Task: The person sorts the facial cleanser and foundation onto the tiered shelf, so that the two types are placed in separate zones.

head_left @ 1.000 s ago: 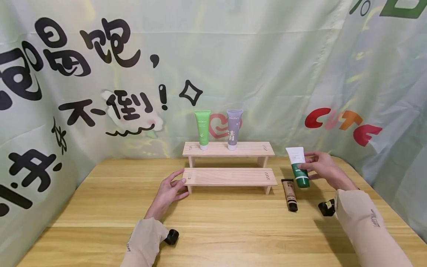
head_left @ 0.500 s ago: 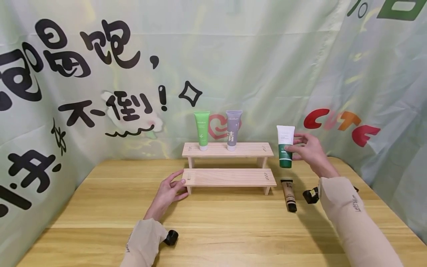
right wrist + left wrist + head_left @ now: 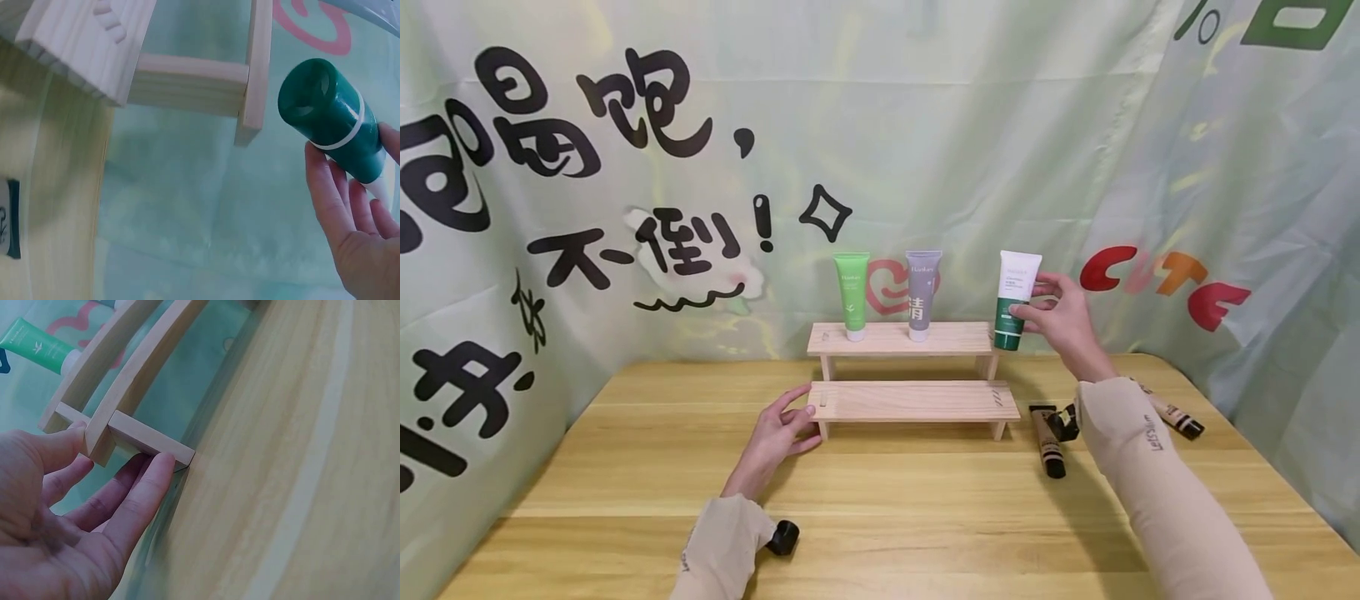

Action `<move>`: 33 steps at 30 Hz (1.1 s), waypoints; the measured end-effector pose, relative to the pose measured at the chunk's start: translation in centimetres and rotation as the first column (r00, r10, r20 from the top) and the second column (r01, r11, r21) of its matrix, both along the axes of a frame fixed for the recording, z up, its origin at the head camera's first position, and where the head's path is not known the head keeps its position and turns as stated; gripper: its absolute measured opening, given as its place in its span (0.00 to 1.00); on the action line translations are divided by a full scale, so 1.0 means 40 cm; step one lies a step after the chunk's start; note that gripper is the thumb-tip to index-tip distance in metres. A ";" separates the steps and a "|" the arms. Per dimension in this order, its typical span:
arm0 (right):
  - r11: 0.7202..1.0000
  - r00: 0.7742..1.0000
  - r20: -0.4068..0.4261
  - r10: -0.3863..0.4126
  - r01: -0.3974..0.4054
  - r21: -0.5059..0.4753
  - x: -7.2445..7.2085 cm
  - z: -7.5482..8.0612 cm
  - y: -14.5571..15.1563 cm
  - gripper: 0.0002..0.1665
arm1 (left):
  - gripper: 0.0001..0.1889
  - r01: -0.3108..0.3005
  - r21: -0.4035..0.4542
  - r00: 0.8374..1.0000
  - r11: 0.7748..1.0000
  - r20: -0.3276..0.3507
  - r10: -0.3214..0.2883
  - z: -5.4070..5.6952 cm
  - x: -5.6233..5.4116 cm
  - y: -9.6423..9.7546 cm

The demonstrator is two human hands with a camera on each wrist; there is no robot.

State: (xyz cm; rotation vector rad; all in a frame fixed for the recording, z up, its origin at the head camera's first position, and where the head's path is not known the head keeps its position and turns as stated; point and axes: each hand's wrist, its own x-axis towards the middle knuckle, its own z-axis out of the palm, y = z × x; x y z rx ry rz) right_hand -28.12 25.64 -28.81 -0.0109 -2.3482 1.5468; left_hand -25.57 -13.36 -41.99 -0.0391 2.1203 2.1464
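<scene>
My right hand pinches a white-and-green squeeze tube between thumb and fingers, cap down, at the right end of the stand's upper shelf. In the right wrist view, the tube's dark green cap shows apart from the shelf end. The two-step wooden display stand is held at its left end by my left hand. Seen from the left wrist, the thumb lies at the board's end and a fingertip touches the stand's leg. On the upper shelf, a light green tube and a purple tube stand upright on their caps.
A beige tube with a black cap lies on the wooden table, partly behind the right wrist's black camera. Another beige tube lies farther right, partly behind the sleeve. A printed curtain closes off the back.
My right hand has lifted the white-and-green tube and carried it left to the upper shelf's right end. The far-right beige tube has come into view. My left hand stays on the stand.
</scene>
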 end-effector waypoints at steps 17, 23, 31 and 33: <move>0.998 0.971 -0.239 0.003 0.011 0.057 -0.051 -0.039 -0.084 0.35 | 0.24 -0.003 -0.011 1.000 1.000 -0.010 0.003 -0.002 0.001 0.001; 0.998 0.963 -0.270 0.009 0.009 0.064 -0.061 -0.057 -0.099 0.35 | 0.25 -0.004 -0.007 1.000 1.000 -0.012 0.004 -0.006 0.001 0.001; 0.990 0.970 -0.233 0.066 -0.034 0.137 -0.056 -0.068 -0.096 0.31 | 0.24 0.000 -0.009 1.000 1.000 -0.003 0.000 -0.003 0.003 -0.001; 0.988 0.971 -0.218 0.097 -0.068 0.140 -0.054 -0.067 -0.090 0.31 | 0.25 0.001 -0.007 1.000 1.000 -0.007 -0.001 -0.002 0.003 -0.002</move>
